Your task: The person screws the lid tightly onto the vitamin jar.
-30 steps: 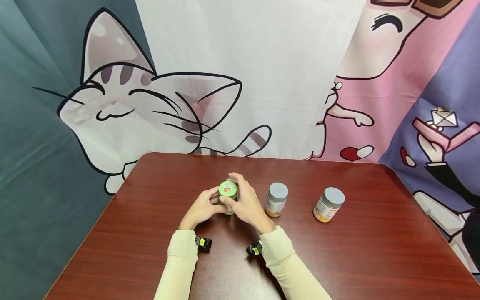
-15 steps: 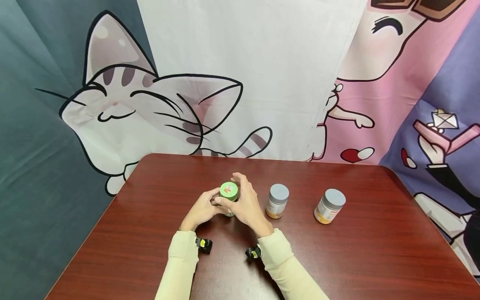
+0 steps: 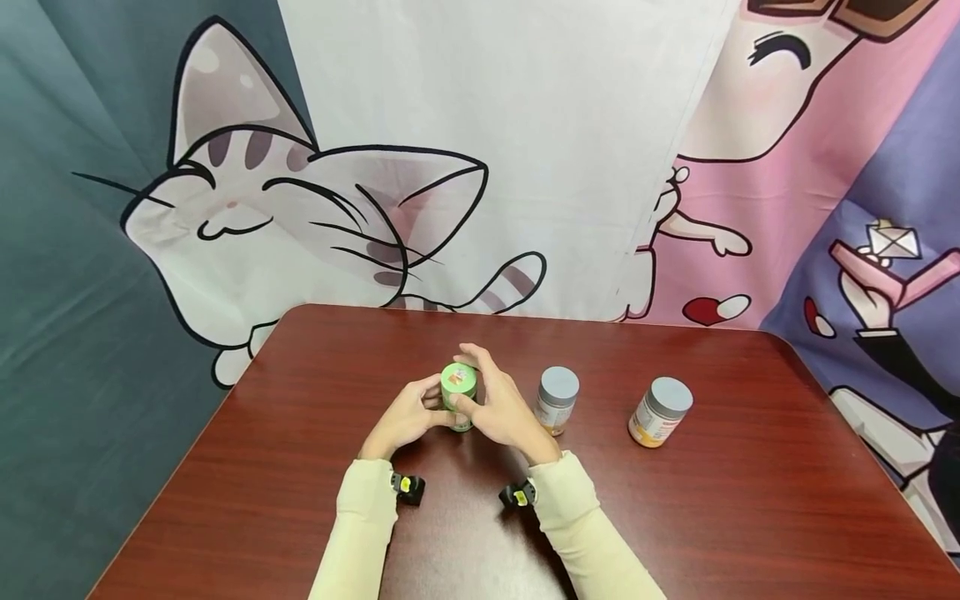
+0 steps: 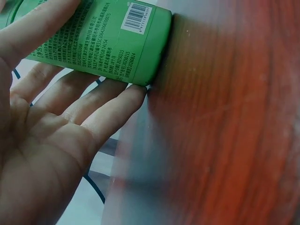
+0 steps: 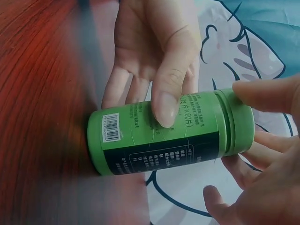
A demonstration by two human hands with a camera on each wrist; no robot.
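Note:
A green supplement bottle stands upright on the brown table, its lighter green lid facing up. My left hand grips the body: in the right wrist view its thumb presses the label, and the fingers pass behind. In the left wrist view the bottle's base rests at the tabletop, close to the little finger. My right hand holds the lid, thumb on the near side and fingers round the far side. A narrow groove shows between lid and body in the right wrist view.
Two white bottles with grey lids stand to the right: a nearer bottle, partly behind my right wrist, and a farther bottle. The wood-grain table ends at a printed cat backdrop.
The right hand turned on the lid, its thumb swinging left and then back right, and its wrist shifted right. The left hand and bottle have stayed in place.

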